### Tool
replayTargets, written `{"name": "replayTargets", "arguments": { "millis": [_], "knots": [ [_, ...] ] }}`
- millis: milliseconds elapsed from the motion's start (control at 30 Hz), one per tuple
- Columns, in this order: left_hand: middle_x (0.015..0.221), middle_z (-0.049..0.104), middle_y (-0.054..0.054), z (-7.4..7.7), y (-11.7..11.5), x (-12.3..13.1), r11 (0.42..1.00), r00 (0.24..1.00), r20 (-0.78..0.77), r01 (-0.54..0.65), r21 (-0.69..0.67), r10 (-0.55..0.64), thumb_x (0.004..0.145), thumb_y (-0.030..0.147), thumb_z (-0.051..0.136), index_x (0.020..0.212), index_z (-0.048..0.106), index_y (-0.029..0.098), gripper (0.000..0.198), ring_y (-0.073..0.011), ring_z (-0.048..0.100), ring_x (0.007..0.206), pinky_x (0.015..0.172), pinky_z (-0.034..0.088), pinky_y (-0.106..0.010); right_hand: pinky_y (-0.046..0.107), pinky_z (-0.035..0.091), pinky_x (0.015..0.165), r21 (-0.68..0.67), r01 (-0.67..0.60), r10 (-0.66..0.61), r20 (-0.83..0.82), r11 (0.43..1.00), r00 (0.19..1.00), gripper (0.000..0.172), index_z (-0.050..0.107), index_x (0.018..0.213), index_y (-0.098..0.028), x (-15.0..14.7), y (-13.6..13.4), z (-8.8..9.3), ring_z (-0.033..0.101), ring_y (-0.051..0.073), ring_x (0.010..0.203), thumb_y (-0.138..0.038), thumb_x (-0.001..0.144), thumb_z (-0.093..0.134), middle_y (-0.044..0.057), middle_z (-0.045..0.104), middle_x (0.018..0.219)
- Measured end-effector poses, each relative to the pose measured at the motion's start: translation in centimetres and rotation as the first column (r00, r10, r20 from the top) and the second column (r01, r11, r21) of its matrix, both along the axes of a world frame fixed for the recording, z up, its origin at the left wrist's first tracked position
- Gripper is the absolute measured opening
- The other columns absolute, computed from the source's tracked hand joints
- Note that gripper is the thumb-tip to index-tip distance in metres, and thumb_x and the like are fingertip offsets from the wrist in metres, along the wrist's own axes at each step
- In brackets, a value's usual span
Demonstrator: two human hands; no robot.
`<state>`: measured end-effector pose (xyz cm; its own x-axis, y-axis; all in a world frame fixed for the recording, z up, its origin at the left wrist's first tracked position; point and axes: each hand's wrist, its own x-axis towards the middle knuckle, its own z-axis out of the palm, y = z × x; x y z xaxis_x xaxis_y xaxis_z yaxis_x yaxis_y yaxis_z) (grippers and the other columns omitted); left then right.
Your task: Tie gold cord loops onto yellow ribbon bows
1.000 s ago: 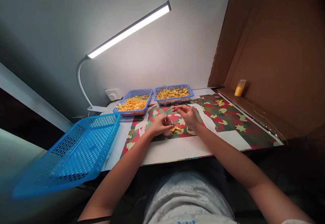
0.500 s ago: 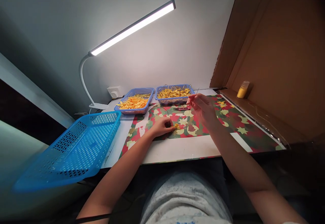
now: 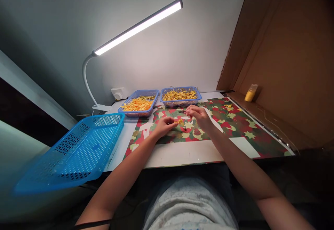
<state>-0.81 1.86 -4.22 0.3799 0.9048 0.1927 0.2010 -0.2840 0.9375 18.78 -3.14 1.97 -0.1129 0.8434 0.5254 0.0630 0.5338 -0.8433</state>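
Note:
My left hand (image 3: 165, 126) is closed, pinching a small yellow ribbon piece (image 3: 180, 121) between thumb and fingertips, low over the patterned sheet. To its right, my right hand (image 3: 198, 115) is closed with its fingertips together, a short way above the ribbon piece. The thin needle seen in its fingers a moment before is hidden now. A small shiny silver piece (image 3: 184, 128), too small to name, lies just below the ribbon. Pointed tips of a dark hand tool (image 3: 182, 112) show beside the right fingers, with the rest covered.
At the back stand two blue-purple baskets, one of orange-yellow ribbon pieces (image 3: 138, 104), one of golden pieces (image 3: 180, 95). A large blue basket (image 3: 91, 146) is at left, under a lit lamp (image 3: 141, 26). A yellow-filled bottle (image 3: 251, 92) stands by the cardboard wall at right.
My right hand has come down and left, closer to the ribbon piece. My left hand has lifted slightly with the ribbon. The silver piece sits a little further left.

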Motion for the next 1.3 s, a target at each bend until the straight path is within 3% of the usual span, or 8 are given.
{"name": "replayTargets", "arguments": {
  "millis": [133, 300, 400, 533, 867, 1033, 1167, 1300],
  "knots": [
    [0.058, 0.057, 0.003, 0.3, -0.4, 0.4, 0.995, 0.992, 0.130, 0.006, -0.102, 0.008, 0.062, 0.047, 0.079, 0.075, 0.067, 0.015, 0.037, -0.0063, 0.041, 0.046, 0.044, 0.027, -0.020, 0.031, 0.042, 0.071, -0.088, 0.106, -0.092, 0.148, 0.990, 0.985, 0.031, 0.049, 0.044, -0.018, -0.8, 1.0, -2.6, 0.052, 0.016, 0.079, -0.028, 0.072, 0.055, 0.005, 0.055, 0.090],
    [0.056, 0.060, 0.002, 1.2, -1.1, 0.7, 0.993, 0.985, 0.172, 0.037, -0.117, -0.016, 0.061, 0.045, 0.081, 0.070, 0.068, 0.015, 0.034, -0.0069, 0.044, 0.045, 0.044, 0.029, -0.021, 0.031, 0.045, 0.070, -0.092, 0.053, -0.034, 0.195, 0.994, 0.980, 0.031, 0.056, 0.048, -0.018, -1.6, 1.1, -4.5, 0.056, 0.016, 0.079, -0.027, 0.078, 0.053, 0.005, 0.056, 0.097],
    [0.057, 0.064, 0.000, 1.4, -1.3, 0.7, 0.994, 0.986, 0.160, 0.054, -0.100, -0.038, 0.060, 0.044, 0.082, 0.066, 0.070, 0.015, 0.032, -0.0098, 0.051, 0.050, 0.046, 0.034, -0.022, 0.031, 0.046, 0.072, -0.039, 0.060, -0.051, 0.207, 0.997, 0.977, 0.030, 0.061, 0.054, -0.019, -1.8, 0.9, -4.7, 0.058, 0.017, 0.082, -0.029, 0.082, 0.054, 0.005, 0.060, 0.086],
    [0.058, 0.065, -0.001, 1.3, -1.3, 0.6, 0.996, 0.987, 0.157, 0.023, -0.087, -0.009, 0.060, 0.046, 0.081, 0.064, 0.070, 0.015, 0.033, -0.0095, 0.050, 0.049, 0.046, 0.034, -0.022, 0.031, 0.045, 0.066, -0.071, 0.115, -0.100, 0.183, 0.991, 0.978, 0.025, 0.066, 0.064, -0.020, -2.0, 0.6, -4.7, 0.058, 0.018, 0.072, -0.033, 0.083, 0.055, 0.003, 0.064, 0.073],
    [0.064, 0.067, -0.001, 1.2, -1.5, 1.1, 0.997, 0.955, 0.296, -0.009, -0.071, 0.030, 0.060, 0.047, 0.082, 0.066, 0.065, 0.016, 0.036, -0.0125, 0.061, 0.059, 0.057, 0.045, -0.024, 0.034, 0.051, 0.073, -0.137, 0.174, -0.168, 0.055, 0.975, 0.984, 0.025, 0.070, 0.074, -0.019, -2.6, 0.9, -5.5, 0.065, 0.021, 0.078, -0.036, 0.082, 0.053, 0.007, 0.072, 0.081],
    [0.067, 0.069, -0.002, 1.0, -1.5, 1.3, 0.996, 0.959, 0.282, 0.007, -0.091, 0.019, 0.054, 0.045, 0.085, 0.066, 0.063, 0.016, 0.038, -0.0148, 0.064, 0.062, 0.060, 0.049, -0.026, 0.031, 0.049, 0.063, -0.144, 0.184, -0.175, 0.071, 0.972, 0.982, 0.026, 0.067, 0.064, -0.019, -2.6, 0.7, -5.6, 0.060, 0.018, 0.071, -0.036, 0.080, 0.054, 0.006, 0.067, 0.079],
    [0.063, 0.067, -0.001, 0.8, -1.2, 1.3, 0.994, 0.958, 0.283, -0.022, -0.104, 0.051, 0.051, 0.044, 0.086, 0.065, 0.062, 0.016, 0.040, -0.0136, 0.062, 0.059, 0.057, 0.047, -0.025, 0.030, 0.048, 0.066, -0.130, 0.166, -0.157, 0.081, 0.978, 0.984, 0.033, 0.053, 0.046, -0.018, -2.4, 0.5, -5.3, 0.057, 0.016, 0.075, -0.030, 0.077, 0.052, 0.005, 0.060, 0.087],
    [0.062, 0.065, 0.000, 0.8, -1.2, 1.3, 0.993, 0.953, 0.292, -0.051, -0.110, 0.081, 0.050, 0.041, 0.087, 0.064, 0.061, 0.016, 0.039, -0.0120, 0.060, 0.058, 0.055, 0.045, -0.024, 0.029, 0.046, 0.063, -0.143, 0.133, -0.121, 0.092, 0.981, 0.988, 0.033, 0.046, 0.041, -0.018, -2.2, 0.6, -5.3, 0.053, 0.014, 0.070, -0.028, 0.072, 0.049, 0.004, 0.053, 0.086]
  ]
}}
